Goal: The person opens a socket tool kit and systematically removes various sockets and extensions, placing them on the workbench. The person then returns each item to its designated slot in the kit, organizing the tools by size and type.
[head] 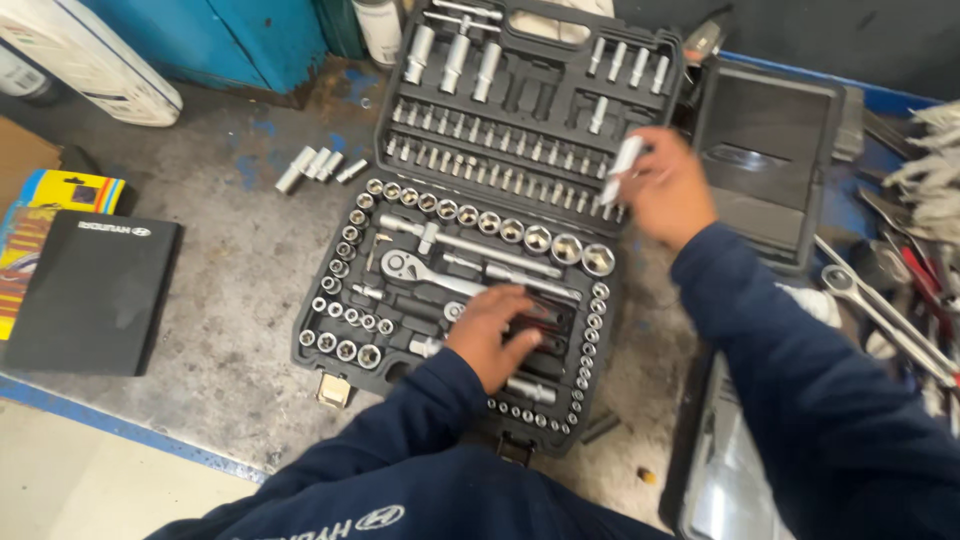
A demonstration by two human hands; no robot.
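An open black socket set case (400, 130) lies on the worn grey bench, its two halves full of chrome sockets, bits and a ratchet (415, 268). My left hand (495, 335) rests flat on the lower tray, fingers on the small tools near the middle. My right hand (668, 190) hovers over the lid's right edge and pinches a long chrome socket (626, 165), blurred by motion. Both arms wear dark blue sleeves.
Several loose long sockets (318, 166) lie on the bench left of the case. A black booklet (90, 292) sits at the left edge. A second black case (765, 160) and a pile of wrenches (890, 300) fill the right side. A blue cabinet (230, 40) stands behind.
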